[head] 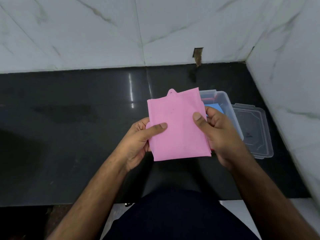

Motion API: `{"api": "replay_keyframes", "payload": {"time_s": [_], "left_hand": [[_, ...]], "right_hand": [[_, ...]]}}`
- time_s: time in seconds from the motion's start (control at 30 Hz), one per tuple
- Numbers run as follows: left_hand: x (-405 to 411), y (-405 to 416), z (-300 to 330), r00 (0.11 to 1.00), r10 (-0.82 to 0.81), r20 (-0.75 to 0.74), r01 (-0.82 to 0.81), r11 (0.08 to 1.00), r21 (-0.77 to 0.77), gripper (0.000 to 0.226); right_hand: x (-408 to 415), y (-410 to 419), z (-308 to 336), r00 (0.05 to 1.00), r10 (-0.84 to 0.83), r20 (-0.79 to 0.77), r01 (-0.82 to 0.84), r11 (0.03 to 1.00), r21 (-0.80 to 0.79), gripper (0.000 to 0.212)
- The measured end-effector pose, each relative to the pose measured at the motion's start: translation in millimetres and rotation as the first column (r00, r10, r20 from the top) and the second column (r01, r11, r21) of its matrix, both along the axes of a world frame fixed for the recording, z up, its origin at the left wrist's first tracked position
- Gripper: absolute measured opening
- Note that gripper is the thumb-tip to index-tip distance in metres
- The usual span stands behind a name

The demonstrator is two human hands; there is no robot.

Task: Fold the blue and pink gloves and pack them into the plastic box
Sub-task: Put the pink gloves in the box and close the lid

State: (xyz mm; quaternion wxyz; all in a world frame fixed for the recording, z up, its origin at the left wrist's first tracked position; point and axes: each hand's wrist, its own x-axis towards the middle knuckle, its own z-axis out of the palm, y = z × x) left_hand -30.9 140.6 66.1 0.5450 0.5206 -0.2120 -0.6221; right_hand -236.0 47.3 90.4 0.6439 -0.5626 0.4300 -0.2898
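Holding the folded pink glove (176,125) flat above the black counter (69,135), the left hand (138,144) pinches its left edge, thumb on top, while the right hand (220,135) pinches the right edge, likely to keep the folds from springing apart. Just right of it sits the open plastic box (228,108), blue glove (213,108) already inside, its lid (256,132) lying farther right.
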Motion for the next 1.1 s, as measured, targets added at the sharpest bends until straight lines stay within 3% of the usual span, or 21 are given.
{"api": "replay_keyframes", "payload": {"time_s": [0.2, 0.33, 0.47, 0.73, 1.1], "left_hand": [[-11, -32, 2, 0.988, -0.104, -0.115, 0.111, 0.992, 0.053, 0.018], [-24, -68, 10, 0.984, -0.176, 0.036, 0.173, 0.982, 0.077, 0.018], [-39, -110, 20, 0.975, -0.196, 0.101, 0.193, 0.98, 0.04, 0.009], [-74, -162, 18, 0.947, -0.267, 0.18, 0.272, 0.962, -0.002, 0.031], [-75, -168, -11, 0.969, -0.231, 0.083, 0.216, 0.964, 0.154, 0.028]], "right_hand": [[-25, -11, -1, 0.996, -0.092, -0.003, 0.092, 0.995, -0.022, 0.027], [-41, -24, 1, 0.986, -0.156, -0.06, 0.151, 0.985, -0.082, 0.019], [-55, -47, 10, 0.96, -0.262, -0.1, 0.238, 0.95, -0.203, 0.036], [-86, -79, 14, 0.881, -0.431, -0.195, 0.319, 0.845, -0.43, 0.021], [-76, -98, -34, 0.783, -0.392, -0.482, 0.277, 0.915, -0.294, 0.038]]}}
